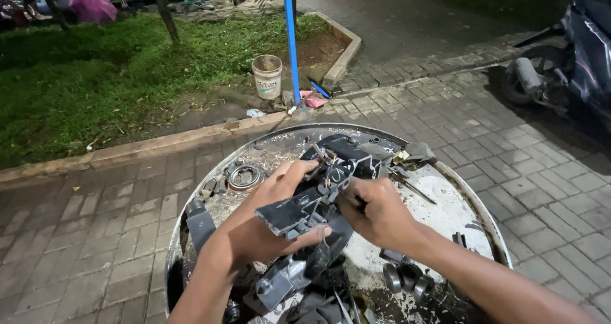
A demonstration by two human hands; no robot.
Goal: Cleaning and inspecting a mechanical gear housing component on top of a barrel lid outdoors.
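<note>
Black plastic part (pixel 318 193), angular and scuffed, sits between your two hands above the round metal drum top (pixel 445 209): your left hand (pixel 267 219) cups it from below with the thumb raised, and your right hand (pixel 375 212) is closed tight on its right end. Around it on the drum top lie a metal ring (pixel 244 177) to the left, two small bearings (pixel 407 278) near your right forearm, and other dark parts. Beyond the drum, a pale bucket (pixel 267 76) stands beside a blue pole (pixel 291 41) at the edge of the grass.
</note>
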